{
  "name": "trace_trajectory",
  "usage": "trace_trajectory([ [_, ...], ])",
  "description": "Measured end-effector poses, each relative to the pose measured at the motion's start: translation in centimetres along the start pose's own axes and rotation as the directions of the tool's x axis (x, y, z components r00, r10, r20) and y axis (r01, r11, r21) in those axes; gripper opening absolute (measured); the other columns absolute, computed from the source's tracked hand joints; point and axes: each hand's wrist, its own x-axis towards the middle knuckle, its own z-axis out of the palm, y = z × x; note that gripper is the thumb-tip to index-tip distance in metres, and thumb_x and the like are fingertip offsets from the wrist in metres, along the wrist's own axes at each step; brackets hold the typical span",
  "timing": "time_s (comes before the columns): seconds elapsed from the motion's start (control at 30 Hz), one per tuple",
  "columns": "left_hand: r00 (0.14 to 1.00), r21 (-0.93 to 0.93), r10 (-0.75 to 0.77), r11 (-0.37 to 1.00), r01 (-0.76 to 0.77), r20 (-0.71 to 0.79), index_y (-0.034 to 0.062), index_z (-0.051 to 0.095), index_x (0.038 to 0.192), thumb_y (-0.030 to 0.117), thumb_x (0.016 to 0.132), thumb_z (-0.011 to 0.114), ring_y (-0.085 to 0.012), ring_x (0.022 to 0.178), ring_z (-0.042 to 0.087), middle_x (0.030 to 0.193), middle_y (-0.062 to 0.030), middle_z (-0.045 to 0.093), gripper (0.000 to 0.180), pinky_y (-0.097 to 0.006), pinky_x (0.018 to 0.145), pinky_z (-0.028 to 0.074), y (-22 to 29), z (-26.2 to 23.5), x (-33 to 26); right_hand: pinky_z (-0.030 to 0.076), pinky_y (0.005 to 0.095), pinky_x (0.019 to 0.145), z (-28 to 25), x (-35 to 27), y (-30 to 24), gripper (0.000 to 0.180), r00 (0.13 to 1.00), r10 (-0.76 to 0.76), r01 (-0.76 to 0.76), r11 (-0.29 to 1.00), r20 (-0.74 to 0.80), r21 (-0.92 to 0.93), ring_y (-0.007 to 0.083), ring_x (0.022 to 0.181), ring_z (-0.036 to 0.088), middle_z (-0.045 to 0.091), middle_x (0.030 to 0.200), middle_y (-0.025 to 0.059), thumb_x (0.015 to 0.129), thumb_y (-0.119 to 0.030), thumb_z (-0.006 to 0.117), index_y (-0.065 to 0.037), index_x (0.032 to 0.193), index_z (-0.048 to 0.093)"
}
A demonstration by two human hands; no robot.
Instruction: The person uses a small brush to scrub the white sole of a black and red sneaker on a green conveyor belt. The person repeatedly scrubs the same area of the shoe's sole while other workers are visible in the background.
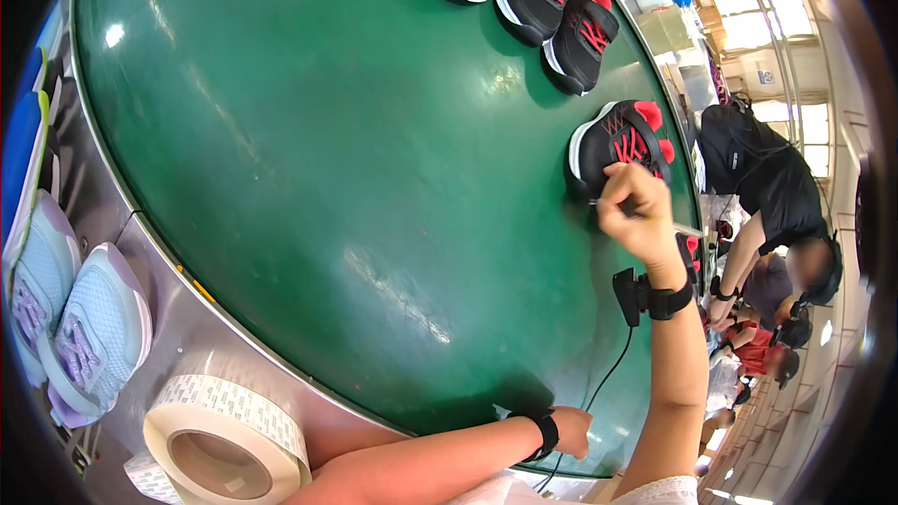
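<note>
My right hand [638, 210] is closed in a pinch beside a black shoe [599, 151] with red laces and a white sole edge. A thin pale stick-like tool [689, 230] juts out behind the hand; its exact kind is unclear. That shoe stands on the green table [309, 159], and a second red collar shows close against it. Lower down, over the near part of the table, my left hand [572, 431] has its fingers curled in, and whatever they might hold is hidden. Both wrists wear black straps; the right one carries a small black device [631, 296] with a cable.
Several more black-and-red shoes [578, 42] stand along the far side. At the left lie light-blue shoes [98, 327] with purple laces. A roll of printed labels [229, 402] rests at the near left edge. Past the table on the right, a person in black [762, 164] bends forward.
</note>
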Motion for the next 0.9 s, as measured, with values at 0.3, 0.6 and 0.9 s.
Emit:
trace_trajectory([
  [0.3,0.999,-0.01,0.029,1.0,-0.029,-0.02,-0.0023,0.052,0.104,0.027,0.064,0.062,-0.0295,0.091,0.056,0.096,-0.0177,0.059,0.05,-0.037,0.074,0.045,0.0,0.3,0.3,0.038,0.0187,0.057,-0.5,6.4,3.0,0.011,0.885,0.341,-0.16,0.861,-0.316,0.482,0.0068,0.061,0.048,0.054,0.068,0.0023,0.075,-0.002,0.058,-0.004,0.074,0.048],
  [0.6,0.999,0.021,0.021,1.0,-0.02,-0.026,-0.0021,0.051,0.104,0.026,0.065,0.06,-0.0288,0.088,0.057,0.094,-0.0167,0.059,0.049,-0.037,0.072,0.045,-0.2,0.2,0.3,0.039,0.0189,0.059,1.6,6.6,3.4,0.013,0.874,0.361,-0.222,0.892,-0.324,0.393,0.0058,0.061,0.05,0.055,0.068,0.0011,0.072,-0.002,0.063,-0.004,0.072,0.05],
  [0.9,1.0,0.038,-0.015,0.999,0.014,0.021,-0.0007,0.048,0.111,0.026,0.067,0.06,-0.0285,0.092,0.056,0.101,-0.0163,0.058,0.053,-0.037,0.075,0.045,0.1,0.0,0.4,0.039,0.0194,0.057,1.3,5.9,3.9,0.012,0.871,0.34,-0.234,0.922,-0.354,0.309,0.0054,0.06,0.049,0.055,0.065,0.001,0.072,-0.002,0.061,-0.004,0.069,0.049],
])
